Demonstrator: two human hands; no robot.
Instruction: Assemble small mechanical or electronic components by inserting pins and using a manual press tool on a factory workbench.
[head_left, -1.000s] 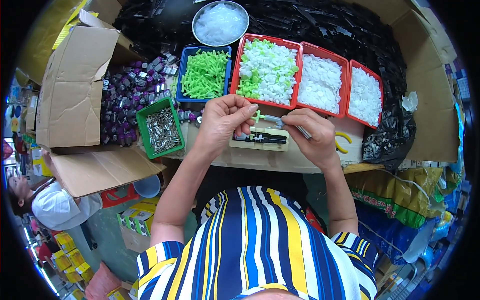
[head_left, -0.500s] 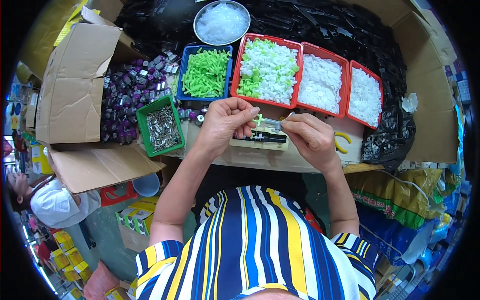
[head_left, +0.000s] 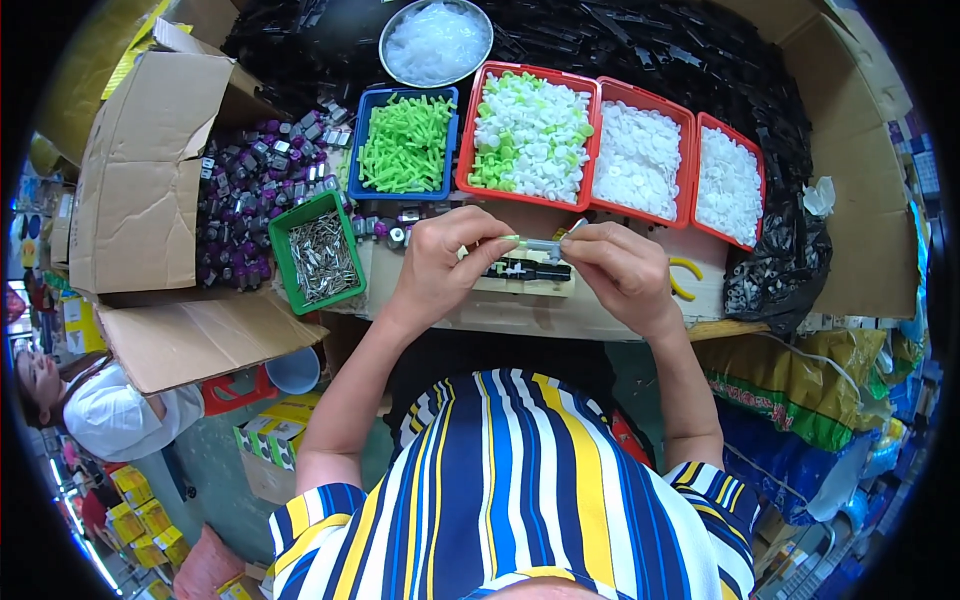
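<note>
Over the bench edge, my left hand (head_left: 440, 262) pinches the light green end of a small part. A clear tube (head_left: 541, 245) with a greyish fitting stretches from it to my right hand (head_left: 628, 272). The fingertips of my right hand close on the tube's other end, and a shiny bit shows above them. Just below the tube lies a cream block (head_left: 550, 287) with a black plastic piece (head_left: 540, 271) on it, partly behind my left fingers. Pliers with yellow handles (head_left: 685, 278) lie right of my right hand, partly hidden.
Behind my hands stand a blue bin (head_left: 452, 150) of green sticks and red bins (head_left: 593, 160) of white and green pieces. A green bin (head_left: 345, 292) holds metal pins. Left are purple-and-metal parts (head_left: 235, 190) and a cardboard box (head_left: 150, 170); a metal bowl (head_left: 487, 50) sits far back.
My left fingers have closed further over the light green end, hiding its ring shape. Both hands stay at nearly the same spot, and the view has shifted slightly.
</note>
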